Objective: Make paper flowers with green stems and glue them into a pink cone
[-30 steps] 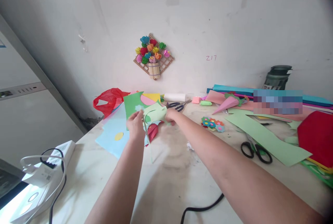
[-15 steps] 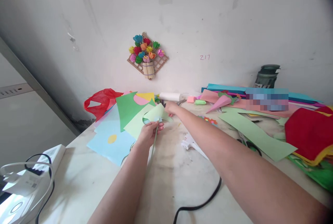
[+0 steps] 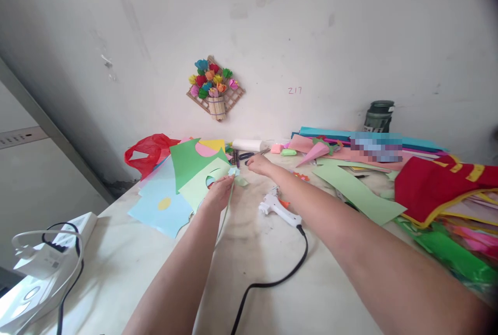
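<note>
My left hand (image 3: 221, 192) is closed in a pinch on a thin pale green stem (image 3: 225, 215). A small light blue paper flower (image 3: 234, 171) tops the stem, just beyond the fingertips. Farther back on the table, my right hand (image 3: 260, 165) has its fingers bent together at the dark handles of a pair of scissors (image 3: 246, 156). Its fingertips touch the lower handle loop; the grip is partly hidden. Under and beside the left hand lies a pale green sheet (image 3: 194, 183) with a round hole cut in it. A pale green scrap (image 3: 241, 182) rests between the hands.
A white glue gun (image 3: 280, 210) with a black cord lies below my right forearm. Blue sheets (image 3: 155, 215) and a green sheet (image 3: 187, 164) are on the left. A power strip (image 3: 70, 241) stands at the left edge. Red cloth (image 3: 428, 187) and paper strips (image 3: 360, 195) cover the right.
The curled pale green paper by my hands has dropped flat. My right hand has shifted slightly, uncovering the scissors' handles. The view has turned a little right, showing more of the glue gun.
</note>
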`<state>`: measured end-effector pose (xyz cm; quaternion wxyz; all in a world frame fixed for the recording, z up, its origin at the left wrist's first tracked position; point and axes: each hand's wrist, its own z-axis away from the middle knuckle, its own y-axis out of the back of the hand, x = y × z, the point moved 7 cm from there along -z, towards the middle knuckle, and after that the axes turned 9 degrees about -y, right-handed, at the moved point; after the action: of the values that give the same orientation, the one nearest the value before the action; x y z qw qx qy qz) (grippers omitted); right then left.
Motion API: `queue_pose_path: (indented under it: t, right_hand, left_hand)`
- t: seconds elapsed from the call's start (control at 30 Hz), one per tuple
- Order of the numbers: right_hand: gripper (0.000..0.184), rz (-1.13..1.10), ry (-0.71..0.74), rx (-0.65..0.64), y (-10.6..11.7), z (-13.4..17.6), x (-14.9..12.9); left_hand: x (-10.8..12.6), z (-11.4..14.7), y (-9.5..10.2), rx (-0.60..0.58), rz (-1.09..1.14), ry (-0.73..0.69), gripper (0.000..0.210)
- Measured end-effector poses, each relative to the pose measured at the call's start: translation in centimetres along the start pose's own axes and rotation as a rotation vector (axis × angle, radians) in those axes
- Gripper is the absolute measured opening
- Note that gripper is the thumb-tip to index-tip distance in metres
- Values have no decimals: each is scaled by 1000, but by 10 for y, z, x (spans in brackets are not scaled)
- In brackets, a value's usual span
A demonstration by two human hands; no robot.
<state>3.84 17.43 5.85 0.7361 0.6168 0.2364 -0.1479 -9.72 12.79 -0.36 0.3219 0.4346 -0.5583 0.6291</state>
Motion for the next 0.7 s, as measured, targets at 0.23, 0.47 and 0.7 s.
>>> queue_pose_path:
  t: [0.23, 0.47, 0.7]
  right_hand:
    - [13, -42, -82, -69, 6, 27, 27]
    - [21, 136, -87, -193, 23, 72, 49]
    - [31, 509, -65, -123, 24, 131, 45]
  left_hand:
    - [8, -23, -7, 146, 59, -143, 17]
    - [-9, -9, -4, 77, -11, 1, 10]
    - [-15, 19, -23, -186, -126, 187, 13]
